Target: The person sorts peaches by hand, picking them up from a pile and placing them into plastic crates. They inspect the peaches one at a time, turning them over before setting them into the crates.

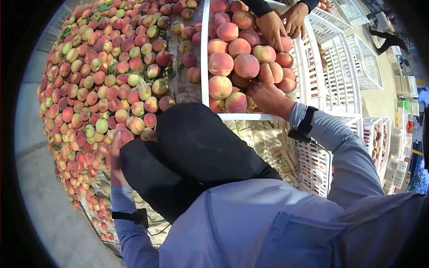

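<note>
A white plastic crate [205,67] holds large pink-yellow peaches [246,65]. My right hand [268,98] reaches into its near right corner, fingers curled down among the peaches; whether it grips one is hidden. My left hand [114,154] is low at the left, beside my black-trousered knee [196,143], wrapped around a reddish peach [126,135] at the edge of a big loose pile of peaches [103,76]. Both wrists wear black bands. Another person's two hands [279,24] touch peaches at the crate's far side.
Empty white crates [344,71] stand to the right of the filled one. More crates, some with peaches, are stacked at the far right [380,138]. Woven sacking [263,138] lies under the crate. Bare concrete [40,192] borders the pile on the left.
</note>
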The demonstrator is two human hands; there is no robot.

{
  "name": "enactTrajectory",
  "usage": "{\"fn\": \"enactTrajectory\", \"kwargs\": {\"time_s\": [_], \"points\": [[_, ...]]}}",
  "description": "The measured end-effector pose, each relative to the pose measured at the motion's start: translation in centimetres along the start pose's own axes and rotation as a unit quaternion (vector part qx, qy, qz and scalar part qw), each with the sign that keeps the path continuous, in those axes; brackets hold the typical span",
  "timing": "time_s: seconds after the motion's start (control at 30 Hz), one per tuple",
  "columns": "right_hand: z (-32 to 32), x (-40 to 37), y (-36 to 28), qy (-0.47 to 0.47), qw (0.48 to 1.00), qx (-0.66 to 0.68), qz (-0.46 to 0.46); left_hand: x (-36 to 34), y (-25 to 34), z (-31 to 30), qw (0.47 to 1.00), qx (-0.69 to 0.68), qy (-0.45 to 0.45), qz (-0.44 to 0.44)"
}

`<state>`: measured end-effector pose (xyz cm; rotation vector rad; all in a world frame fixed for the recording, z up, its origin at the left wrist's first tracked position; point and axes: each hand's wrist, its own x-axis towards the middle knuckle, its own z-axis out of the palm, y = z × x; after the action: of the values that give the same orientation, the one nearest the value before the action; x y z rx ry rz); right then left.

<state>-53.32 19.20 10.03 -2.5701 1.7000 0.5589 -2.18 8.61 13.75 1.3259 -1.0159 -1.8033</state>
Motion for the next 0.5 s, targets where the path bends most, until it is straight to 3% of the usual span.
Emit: {"fn": "enactTrajectory", "kwargs": {"time_s": [0.13,0.2,0.33,0.5], "points": [[-1.0,1.2,0.4,-0.08,0.996,0.048,-0.002,-1.8,-1.5,-1.5,0.944,0.265,-0.035,0.193],[-0.3,0.8,0.7,-0.019,0.998,0.062,-0.017,-2.5,-1.7,-1.8,0.91,0.333,-0.035,0.243],[-0.1,0.3,0.7,0.072,0.994,0.078,-0.034,-2.0,-3.8,-4.4,0.922,0.307,-0.053,0.23],[-0.2,-0.2,0.9,0.086,0.982,0.162,-0.043,-1.9,-4.4,-4.8,0.964,0.197,-0.024,0.18]]}}
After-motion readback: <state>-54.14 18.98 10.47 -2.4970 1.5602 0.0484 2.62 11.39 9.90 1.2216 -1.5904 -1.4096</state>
